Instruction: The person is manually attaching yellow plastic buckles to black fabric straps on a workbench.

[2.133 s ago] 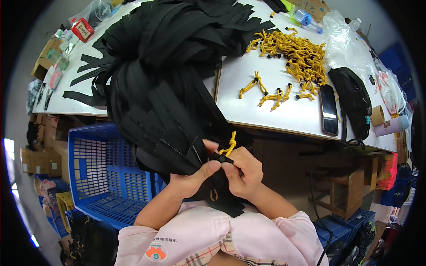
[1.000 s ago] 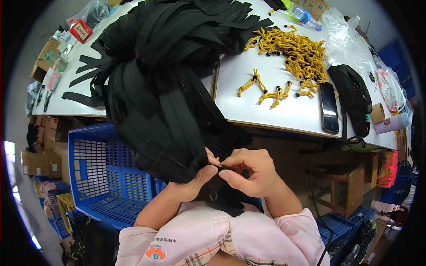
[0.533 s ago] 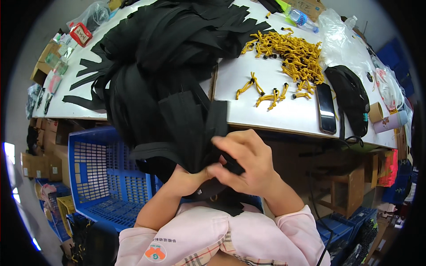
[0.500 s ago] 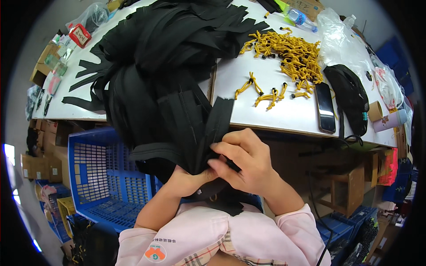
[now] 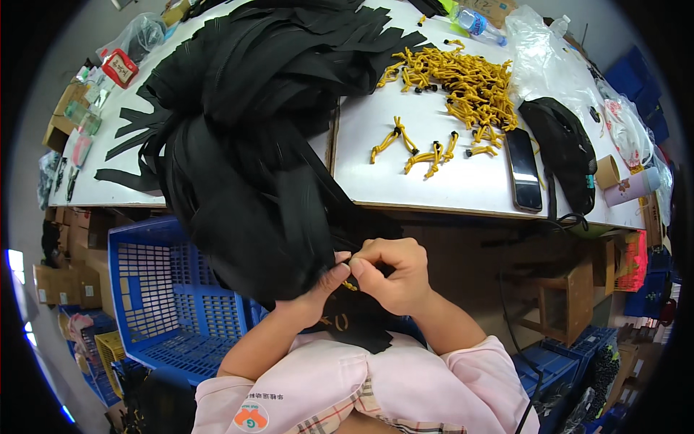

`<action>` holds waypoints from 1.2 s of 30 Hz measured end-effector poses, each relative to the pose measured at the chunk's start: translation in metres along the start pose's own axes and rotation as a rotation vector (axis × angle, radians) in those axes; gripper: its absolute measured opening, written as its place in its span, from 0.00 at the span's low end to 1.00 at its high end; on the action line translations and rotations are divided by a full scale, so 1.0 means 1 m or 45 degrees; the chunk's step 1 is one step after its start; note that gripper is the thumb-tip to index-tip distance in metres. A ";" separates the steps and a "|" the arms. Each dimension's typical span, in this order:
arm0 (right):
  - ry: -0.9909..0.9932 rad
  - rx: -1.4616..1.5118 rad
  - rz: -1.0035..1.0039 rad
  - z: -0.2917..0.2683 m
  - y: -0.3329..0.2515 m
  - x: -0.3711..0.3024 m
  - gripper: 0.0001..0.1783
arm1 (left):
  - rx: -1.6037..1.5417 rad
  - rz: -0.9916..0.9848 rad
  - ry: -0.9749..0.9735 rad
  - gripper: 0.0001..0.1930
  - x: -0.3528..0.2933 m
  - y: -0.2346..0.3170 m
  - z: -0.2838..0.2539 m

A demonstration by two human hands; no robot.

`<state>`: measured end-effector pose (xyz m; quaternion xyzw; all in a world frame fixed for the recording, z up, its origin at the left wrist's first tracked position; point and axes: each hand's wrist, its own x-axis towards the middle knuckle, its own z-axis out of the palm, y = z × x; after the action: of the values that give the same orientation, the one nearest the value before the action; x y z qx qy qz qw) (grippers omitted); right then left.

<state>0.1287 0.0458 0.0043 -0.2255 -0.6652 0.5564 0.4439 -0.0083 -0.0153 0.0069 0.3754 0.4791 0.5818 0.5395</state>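
A thick bundle of long black zippers drapes off the table's front edge toward my body. My left hand is closed on the bundle's near end, thumb pointing toward the right hand. Against that thumb, my right hand pinches with thumb and forefinger; whatever lies between these fingertips is too small to make out. Just below the pinch shows a short bit of yellow cord. A pile of knotted yellow cord pulls with black ends lies on the table, a few loose pulls nearer the edge.
On the white table to the right are a phone, a black pouch, a cup, clear plastic bags and a bottle. A blue crate stands below the edge at left. A cable hangs at right.
Both hands have come together lower and nearer my body. The zipper end held up between them has dropped out of sight, and the yellow cord now shows under the fingers.
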 end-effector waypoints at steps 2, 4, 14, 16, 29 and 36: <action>0.041 0.333 0.314 0.006 0.003 -0.002 0.03 | 0.058 -0.249 0.094 0.08 -0.005 -0.002 -0.002; 0.064 0.739 0.687 0.007 0.005 -0.001 0.05 | 0.475 0.507 -0.079 0.05 0.006 -0.004 -0.003; 0.363 -1.824 -0.108 -0.086 0.044 0.068 0.06 | -0.429 -0.332 0.048 0.12 0.013 -0.002 0.006; 0.397 -1.813 -0.108 -0.089 0.048 0.071 0.06 | -0.384 -0.334 0.072 0.12 0.013 -0.003 0.005; 0.137 -0.156 -0.248 -0.006 0.013 0.016 0.07 | -0.028 0.060 0.183 0.11 0.011 -0.013 0.005; 0.013 -0.469 -0.458 -0.010 0.011 0.016 0.08 | -0.019 0.038 0.199 0.13 0.008 -0.002 0.006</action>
<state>0.1267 0.0673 -0.0005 -0.1835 -0.7824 0.3367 0.4906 -0.0032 -0.0061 0.0060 0.3318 0.5099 0.6209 0.4943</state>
